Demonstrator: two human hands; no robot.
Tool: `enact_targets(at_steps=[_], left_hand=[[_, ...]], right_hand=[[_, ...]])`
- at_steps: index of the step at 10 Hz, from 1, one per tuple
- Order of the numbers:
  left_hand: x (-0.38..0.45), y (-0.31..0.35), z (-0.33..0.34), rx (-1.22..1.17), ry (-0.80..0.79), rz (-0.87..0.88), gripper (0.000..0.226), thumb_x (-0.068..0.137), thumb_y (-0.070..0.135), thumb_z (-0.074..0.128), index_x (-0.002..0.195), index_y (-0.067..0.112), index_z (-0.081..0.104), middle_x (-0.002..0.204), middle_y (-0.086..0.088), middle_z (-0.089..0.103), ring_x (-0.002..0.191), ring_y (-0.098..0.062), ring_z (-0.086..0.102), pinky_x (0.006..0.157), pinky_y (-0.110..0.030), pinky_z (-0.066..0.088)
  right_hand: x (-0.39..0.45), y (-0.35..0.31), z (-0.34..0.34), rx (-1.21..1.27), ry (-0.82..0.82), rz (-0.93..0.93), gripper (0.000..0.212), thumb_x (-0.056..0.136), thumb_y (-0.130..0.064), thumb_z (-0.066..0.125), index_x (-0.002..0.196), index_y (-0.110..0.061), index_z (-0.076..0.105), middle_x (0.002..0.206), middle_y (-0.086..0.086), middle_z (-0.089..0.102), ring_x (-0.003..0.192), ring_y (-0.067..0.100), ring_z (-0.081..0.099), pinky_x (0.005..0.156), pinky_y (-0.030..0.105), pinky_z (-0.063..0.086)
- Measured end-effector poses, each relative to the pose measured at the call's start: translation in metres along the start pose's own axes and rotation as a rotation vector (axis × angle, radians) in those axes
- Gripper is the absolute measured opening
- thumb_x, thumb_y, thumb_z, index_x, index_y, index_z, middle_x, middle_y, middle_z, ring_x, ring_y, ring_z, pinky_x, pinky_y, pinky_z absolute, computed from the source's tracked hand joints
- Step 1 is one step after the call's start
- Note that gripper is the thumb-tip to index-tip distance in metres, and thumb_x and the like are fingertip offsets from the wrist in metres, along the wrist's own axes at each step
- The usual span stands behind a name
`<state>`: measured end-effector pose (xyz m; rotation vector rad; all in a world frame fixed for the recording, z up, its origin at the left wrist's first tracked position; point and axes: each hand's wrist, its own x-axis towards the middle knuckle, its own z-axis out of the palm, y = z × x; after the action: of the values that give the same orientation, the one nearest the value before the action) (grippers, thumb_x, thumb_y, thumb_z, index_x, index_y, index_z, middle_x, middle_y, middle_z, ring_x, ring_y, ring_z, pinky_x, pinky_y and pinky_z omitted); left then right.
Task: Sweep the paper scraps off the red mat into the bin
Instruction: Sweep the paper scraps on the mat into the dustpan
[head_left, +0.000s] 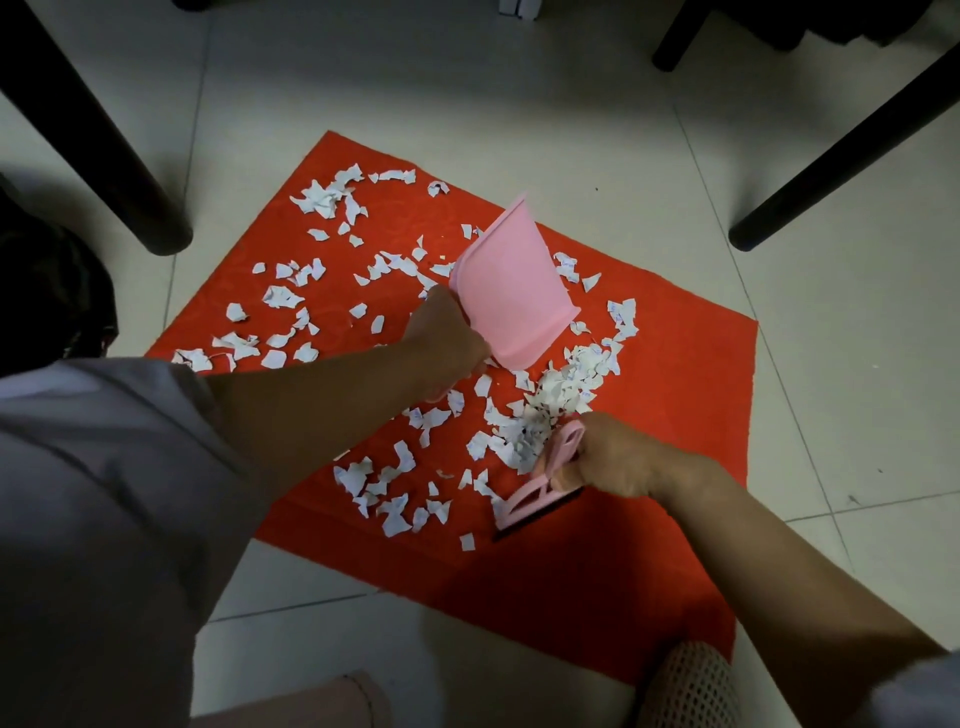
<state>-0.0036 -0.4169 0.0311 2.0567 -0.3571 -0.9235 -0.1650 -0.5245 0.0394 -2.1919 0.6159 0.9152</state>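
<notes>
Gathering step. Left hand (449, 338) grips pink dustpan (511, 291), tilted up; right hand (615, 457) grips pink brush (540, 499). Paper scraps (550, 395) scattered on red mat (675, 364), densest pile between the tools. Next: lower dustpan, push pile in.

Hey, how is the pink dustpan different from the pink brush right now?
The pink dustpan is a broad, smooth scoop; the pink brush is narrower, with an open-frame handle and a dark strip along its bottom edge. The left hand holds the dustpan tilted up above the red mat; the right hand holds the brush low at the mat beside a pile of paper scraps. Both are pink and gripped.
</notes>
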Motion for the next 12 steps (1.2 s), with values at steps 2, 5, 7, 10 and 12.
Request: enact_targets(at_steps=[2, 5, 7, 10, 12], left_hand=[[-0.005, -0.005, -0.005, -0.03, 0.013, -0.036, 0.044, 0.087, 0.006, 0.066, 0.125, 0.013, 0.046, 0.107, -0.003, 0.059, 0.079, -0.018, 0.061, 0.047, -0.014, 0.044], [-0.008, -0.011, -0.016, -0.056, 0.004, 0.005, 0.043, 0.085, 0.001, 0.065, 0.125, 0.01, 0.053, 0.102, -0.006, 0.064, 0.062, -0.012, 0.06, 0.034, -0.008, 0.041], [-0.012, -0.02, -0.028, -0.055, 0.023, -0.022, 0.045, 0.083, 0.0, 0.067, 0.125, 0.01, 0.054, 0.109, -0.01, 0.067, 0.066, -0.014, 0.064, 0.037, -0.012, 0.044], [-0.022, -0.024, -0.047, -0.005, 0.068, -0.028, 0.041, 0.085, 0.0, 0.065, 0.123, 0.011, 0.055, 0.1, -0.011, 0.068, 0.068, -0.019, 0.066, 0.047, -0.022, 0.053], [-0.022, -0.031, -0.052, 0.154, 0.144, 0.0, 0.012, 0.078, 0.012, 0.068, 0.083, 0.006, 0.058, 0.089, -0.022, 0.067, 0.073, -0.03, 0.06, 0.075, -0.046, 0.054]], right_hand=[[0.008, -0.012, 0.005, 0.106, 0.29, -0.078, 0.019, 0.083, -0.002, 0.061, 0.097, -0.011, 0.07, 0.097, 0.006, 0.07, 0.089, 0.022, 0.064, 0.081, 0.031, 0.051], [0.005, -0.016, 0.009, 0.029, 0.091, -0.04, 0.019, 0.087, -0.006, 0.059, 0.103, -0.008, 0.069, 0.101, 0.011, 0.069, 0.091, 0.025, 0.064, 0.083, 0.033, 0.052], [0.008, -0.031, 0.007, 0.131, 0.405, -0.059, 0.017, 0.089, -0.009, 0.056, 0.101, -0.009, 0.069, 0.099, 0.015, 0.069, 0.089, 0.029, 0.063, 0.078, 0.037, 0.051], [0.007, -0.038, 0.016, 0.081, 0.083, -0.024, 0.018, 0.086, -0.008, 0.062, 0.103, -0.008, 0.067, 0.099, 0.01, 0.068, 0.092, 0.024, 0.064, 0.082, 0.03, 0.051], [0.015, -0.04, 0.01, 0.128, 0.38, -0.068, 0.021, 0.087, -0.009, 0.053, 0.099, -0.011, 0.071, 0.084, 0.01, 0.067, 0.074, 0.026, 0.062, 0.063, 0.028, 0.049]])
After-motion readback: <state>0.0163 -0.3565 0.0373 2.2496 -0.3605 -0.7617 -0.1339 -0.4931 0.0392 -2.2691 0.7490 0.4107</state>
